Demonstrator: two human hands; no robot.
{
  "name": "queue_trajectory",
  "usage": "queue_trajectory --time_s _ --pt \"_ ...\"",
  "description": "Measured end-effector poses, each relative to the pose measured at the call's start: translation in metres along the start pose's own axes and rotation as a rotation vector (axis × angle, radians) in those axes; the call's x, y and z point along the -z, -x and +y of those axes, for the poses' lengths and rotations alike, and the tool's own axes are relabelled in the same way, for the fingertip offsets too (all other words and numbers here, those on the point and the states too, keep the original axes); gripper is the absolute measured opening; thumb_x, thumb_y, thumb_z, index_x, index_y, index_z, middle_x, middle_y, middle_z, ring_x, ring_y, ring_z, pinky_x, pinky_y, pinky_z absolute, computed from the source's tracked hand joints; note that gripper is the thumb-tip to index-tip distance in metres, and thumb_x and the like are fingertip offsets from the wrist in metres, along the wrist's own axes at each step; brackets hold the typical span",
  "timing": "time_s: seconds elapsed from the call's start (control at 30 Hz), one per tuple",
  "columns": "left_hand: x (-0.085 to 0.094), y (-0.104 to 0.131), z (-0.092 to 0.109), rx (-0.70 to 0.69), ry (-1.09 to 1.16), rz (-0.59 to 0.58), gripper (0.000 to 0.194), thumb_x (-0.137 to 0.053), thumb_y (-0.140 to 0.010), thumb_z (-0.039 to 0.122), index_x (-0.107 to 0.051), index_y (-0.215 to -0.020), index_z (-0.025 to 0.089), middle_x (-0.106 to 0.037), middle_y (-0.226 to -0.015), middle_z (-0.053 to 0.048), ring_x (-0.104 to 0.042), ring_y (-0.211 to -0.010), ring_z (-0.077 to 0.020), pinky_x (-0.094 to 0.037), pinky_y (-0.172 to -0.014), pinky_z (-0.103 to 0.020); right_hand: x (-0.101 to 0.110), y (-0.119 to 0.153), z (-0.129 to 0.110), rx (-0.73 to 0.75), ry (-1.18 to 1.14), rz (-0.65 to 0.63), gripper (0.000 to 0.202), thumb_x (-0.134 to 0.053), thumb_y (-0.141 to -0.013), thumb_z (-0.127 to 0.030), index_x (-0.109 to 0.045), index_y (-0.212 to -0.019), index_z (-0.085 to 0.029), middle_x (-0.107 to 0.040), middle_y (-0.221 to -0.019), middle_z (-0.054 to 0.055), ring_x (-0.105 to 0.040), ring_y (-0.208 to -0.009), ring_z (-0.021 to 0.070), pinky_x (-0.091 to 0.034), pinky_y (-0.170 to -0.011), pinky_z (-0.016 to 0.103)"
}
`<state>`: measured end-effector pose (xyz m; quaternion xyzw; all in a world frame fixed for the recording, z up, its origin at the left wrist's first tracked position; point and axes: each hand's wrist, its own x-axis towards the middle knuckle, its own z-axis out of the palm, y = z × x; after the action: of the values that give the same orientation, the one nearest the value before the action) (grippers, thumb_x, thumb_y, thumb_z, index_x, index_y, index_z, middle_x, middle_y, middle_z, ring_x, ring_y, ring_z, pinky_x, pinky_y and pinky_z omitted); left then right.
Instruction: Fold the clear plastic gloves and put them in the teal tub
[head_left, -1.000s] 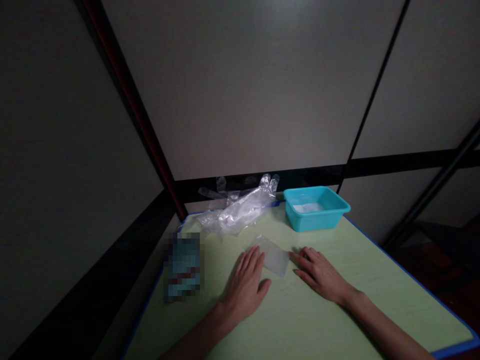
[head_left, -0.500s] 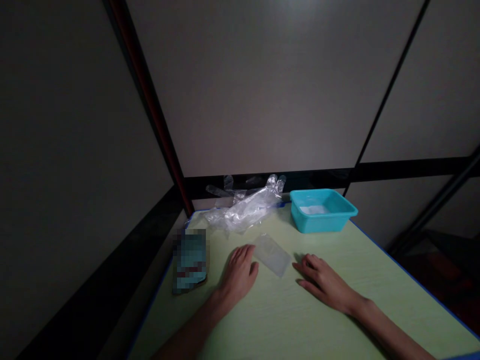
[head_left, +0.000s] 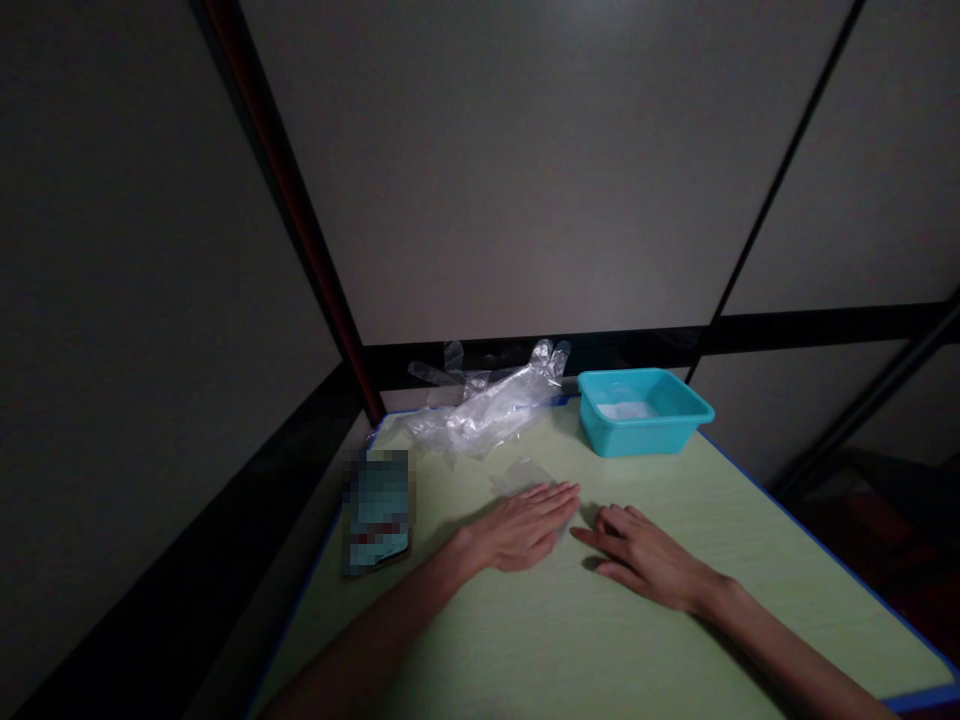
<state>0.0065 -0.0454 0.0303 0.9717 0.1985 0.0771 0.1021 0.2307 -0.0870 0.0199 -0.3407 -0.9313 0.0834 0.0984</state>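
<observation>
A small translucent plastic sheet or bag (head_left: 525, 470) lies flat on the pale green table (head_left: 510, 650); most of it is covered from view. My left hand (head_left: 525, 525) rests over it, palm down, fingers stretched out towards the right. To the right of the sheet, my right hand (head_left: 645, 560) is on or just above the tabletop, index finger and thumb extended and apart, the other fingers curled. Nothing shows in its grasp. The index fingertip is close to the sheet's right edge; whether it touches cannot be made out.
Crumpled clear plastic gloves (head_left: 495, 410) lie along the table's back edge. At the back right stands a turquoise basin (head_left: 645, 435) with something white inside. A phone-like object (head_left: 379, 515), its face pixelated, lies at the left edge. Panelled walls (head_left: 525, 180) rise behind and left.
My left hand has moved right, from the sheet's left edge to over it, and its fingers now point right. My right hand has shifted slightly left, its index finger reaching further out.
</observation>
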Motion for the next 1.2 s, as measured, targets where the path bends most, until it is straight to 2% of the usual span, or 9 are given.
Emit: queue_trajectory --time_s 0.1,0.23,0.3,0.57,0.8,1.03,1.2 --pt "-0.003 -0.008 -0.011 -0.005 -0.005 -0.04 0.054 -0.037 -0.083 0.024 -0.022 -0.133 0.009 -0.019 -0.14 -0.01 -0.012 -0.129 -0.0165 -0.014 -0.106 -0.031 0.002 -0.001 -0.001 0.004 0.013 -0.018 0.044 -0.031 -0.088 -0.044 -0.046 -0.121 -0.019 -0.05 -0.089 0.009 -0.045 -0.084 0.0208 -0.036 -0.074 0.035" --pt "-0.008 -0.009 -0.017 0.0 0.035 -0.032 0.073 -0.044 -0.078 0.049 -0.019 -0.133 0.009 -0.017 -0.14 -0.013 -0.012 -0.129 -0.0207 -0.016 -0.105 -0.033 0.004 -0.003 -0.001 0.014 0.004 -0.015 0.044 -0.03 -0.088 -0.044 -0.047 -0.12 -0.019 -0.05 -0.089 0.009 -0.045 -0.083 0.0207 -0.035 -0.074 0.034" --pt "-0.01 -0.009 -0.017 -0.003 0.045 -0.036 0.079 -0.045 -0.076 0.054 -0.018 -0.134 0.009 -0.017 -0.14 -0.013 -0.011 -0.129 -0.0214 -0.016 -0.105 -0.033 0.003 -0.004 0.0 0.013 0.0 -0.012 0.044 -0.03 -0.087 -0.045 -0.047 -0.119 -0.019 -0.05 -0.089 0.009 -0.045 -0.083 0.0207 -0.035 -0.074 0.034" --pt "-0.013 -0.009 -0.016 -0.014 0.023 -0.033 0.083 -0.047 -0.074 0.056 -0.017 -0.134 0.01 -0.016 -0.141 -0.013 -0.009 -0.129 -0.0217 -0.012 -0.105 -0.033 0.003 -0.007 0.004 0.008 0.022 -0.05 0.046 -0.031 -0.087 -0.047 -0.045 -0.121 -0.019 -0.049 -0.09 0.009 -0.044 -0.084 0.0212 -0.034 -0.076 0.035" --pt "-0.013 -0.009 -0.014 -0.02 -0.005 -0.027 0.08 -0.048 -0.073 0.056 -0.021 -0.133 0.01 -0.018 -0.14 -0.012 -0.009 -0.129 -0.0224 -0.01 -0.105 -0.033 0.007 -0.017 0.004 0.087 0.019 -0.077 0.048 -0.033 -0.086 -0.047 -0.044 -0.122 -0.017 -0.049 -0.093 0.01 -0.044 -0.088 0.0218 -0.034 -0.077 0.036" --pt "-0.012 -0.009 -0.012 -0.026 0.015 0.0 0.08 -0.051 -0.071 0.057 -0.025 -0.131 0.011 -0.02 -0.14 -0.012 -0.011 -0.129 -0.0226 -0.012 -0.105 -0.033 0.003 -0.018 0.002 0.169 -0.007 -0.096 0.049 -0.037 -0.085 -0.045 -0.041 -0.125 -0.017 -0.048 -0.101 0.012 -0.039 -0.1 0.0249 -0.031 -0.082 0.039" --pt "-0.013 -0.01 -0.016 -0.035 0.035 -0.035 0.082 -0.05 -0.071 0.058 -0.023 -0.132 0.011 -0.017 -0.141 -0.012 -0.01 -0.129 -0.0235 -0.011 -0.105 -0.034 0.0 -0.018 0.005 0.196 -0.018 -0.079 0.048 -0.04 -0.084 -0.046 -0.044 -0.123 -0.018 -0.048 -0.092 0.009 -0.043 -0.087 0.0211 -0.032 -0.076 0.035"
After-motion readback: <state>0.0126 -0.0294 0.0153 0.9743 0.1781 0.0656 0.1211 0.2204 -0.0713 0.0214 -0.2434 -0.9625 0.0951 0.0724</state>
